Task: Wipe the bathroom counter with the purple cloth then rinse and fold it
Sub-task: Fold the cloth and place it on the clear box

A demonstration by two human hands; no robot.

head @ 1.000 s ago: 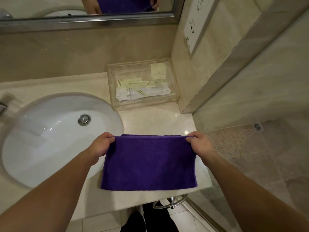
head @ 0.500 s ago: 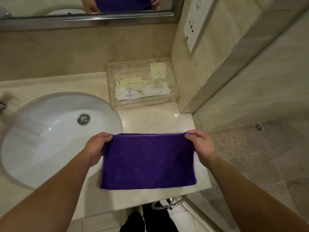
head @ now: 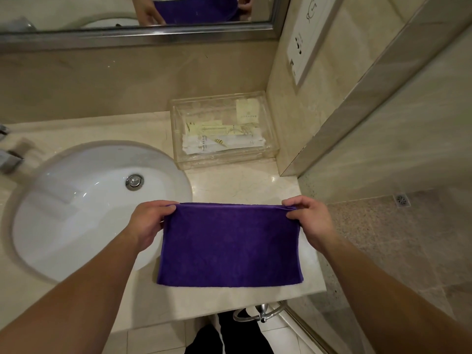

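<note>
The folded purple terry cloth [head: 229, 245] hung just right of the white oval basin [head: 84, 208], its lower edge near the front lip of the beige marble counter [head: 245, 185]. The left hand [head: 149, 221] pinched its top left corner between thumb and curled fingers; the right hand [head: 310, 219] pinched the top right corner likewise. Behind the basin's right rim sat a clear plastic amenity tray [head: 224, 134].

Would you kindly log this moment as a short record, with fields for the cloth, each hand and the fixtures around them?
cloth: purple cloth, a neat rectangle on the counter, right of the sink
left hand: pinches the cloth's far left corner
right hand: pinches the cloth's far right corner
sink: white, round, with a metal drain plug
other: clear tray of packets at the back wall
</note>
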